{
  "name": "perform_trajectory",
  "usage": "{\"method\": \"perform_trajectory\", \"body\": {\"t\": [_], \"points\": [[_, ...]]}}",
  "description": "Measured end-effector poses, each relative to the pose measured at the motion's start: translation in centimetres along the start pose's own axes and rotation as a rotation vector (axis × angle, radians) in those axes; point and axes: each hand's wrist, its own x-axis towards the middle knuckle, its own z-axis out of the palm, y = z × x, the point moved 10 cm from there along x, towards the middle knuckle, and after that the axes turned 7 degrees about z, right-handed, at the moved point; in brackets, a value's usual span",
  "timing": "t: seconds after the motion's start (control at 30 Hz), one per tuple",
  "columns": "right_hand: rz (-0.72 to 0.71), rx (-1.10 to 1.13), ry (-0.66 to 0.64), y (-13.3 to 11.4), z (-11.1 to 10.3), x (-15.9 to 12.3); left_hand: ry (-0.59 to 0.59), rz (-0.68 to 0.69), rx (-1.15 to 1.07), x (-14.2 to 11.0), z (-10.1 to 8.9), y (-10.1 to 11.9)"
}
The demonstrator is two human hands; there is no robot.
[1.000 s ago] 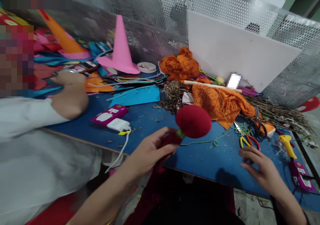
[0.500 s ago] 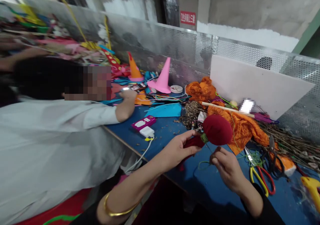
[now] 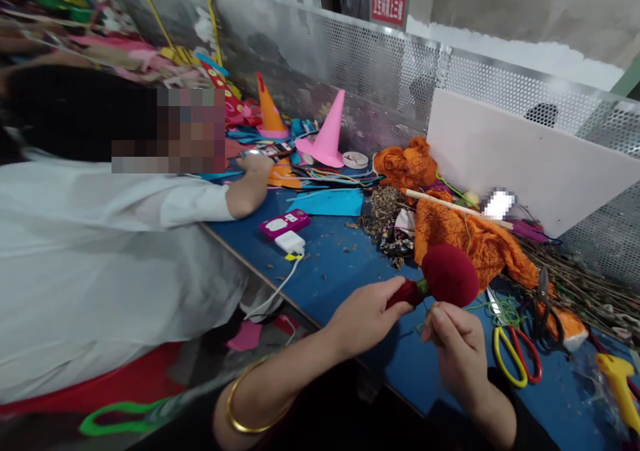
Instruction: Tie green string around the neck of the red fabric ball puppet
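Worktop: blue (image 3: 330, 257), strewn with dry crumbs, its front edge running slantwise beneath the person's arms.
Back of the worktop: a perforated metal screen (image 3: 380, 64), with a white board (image 3: 520, 151) leaning on it.
Wall: grey and patchy white, bearing a red sign (image 3: 389, 7).
Left side: a co-worker in a white sleeve (image 3: 200, 204) leans on the worktop; pink hat (image 3: 327, 137) and orange hat (image 3: 271, 111) stand beyond.
Right side: orange cloth (image 3: 480, 251), twigs (image 3: 595, 297), and scissors (image 3: 506, 326) with one yellow and one red handle.
Red cloth bundle: dark red (image 3: 450, 275), rounded and smooth at the head, narrowing to a neck wound with green thread (image 3: 423, 289); held above the worktop, before the orange cloth.
Left hand: fingers gripping the bundle's narrow tail (image 3: 367, 317).
Right hand: fingers closed, pinching the green thread under the head (image 3: 463, 344).
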Motion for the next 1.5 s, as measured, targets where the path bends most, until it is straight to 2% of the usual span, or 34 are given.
{"method": "perform_trajectory", "body": {"t": [0.17,0.4,0.5,0.67,0.73,0.8,0.93,1.13,1.33,1.5], "points": [[0.020,-0.046,0.055,-0.6,0.1,-0.6,0.023,-0.019,0.121,-0.3,0.1,-0.4],[-0.015,-0.090,0.068,-1.0,1.1,-1.1,0.020,-0.006,0.139,-0.2,0.4,-1.5],[-0.045,-0.167,0.007,-1.6,1.7,-0.7,-0.008,-0.034,0.213,-0.2,0.3,-1.8],[-0.220,-0.351,-0.244,-5.0,3.0,-0.2,-0.124,-0.014,0.378,-0.4,0.7,-1.4],[-0.284,-0.432,-0.253,-6.4,2.4,-0.1,-0.142,-0.004,0.421,-0.5,0.8,-1.3],[-0.277,-0.478,-0.209,-6.8,1.2,0.2,-0.151,0.001,0.444,-0.5,1.0,-1.2],[-0.168,-0.396,-0.196,-5.8,-0.1,0.9,-0.199,0.026,0.430,-0.7,2.0,-0.8],[-0.221,-0.435,-0.205,-5.3,0.1,1.8,-0.225,0.062,0.426,-0.9,2.8,0.2],[-0.202,-0.516,-0.192,-3.8,0.1,2.6,-0.320,0.139,0.655,-1.5,4.5,1.0],[-0.163,-0.641,-0.149,-2.6,-0.1,3.0,-0.332,0.226,0.792,-2.4,5.0,2.2]]}}
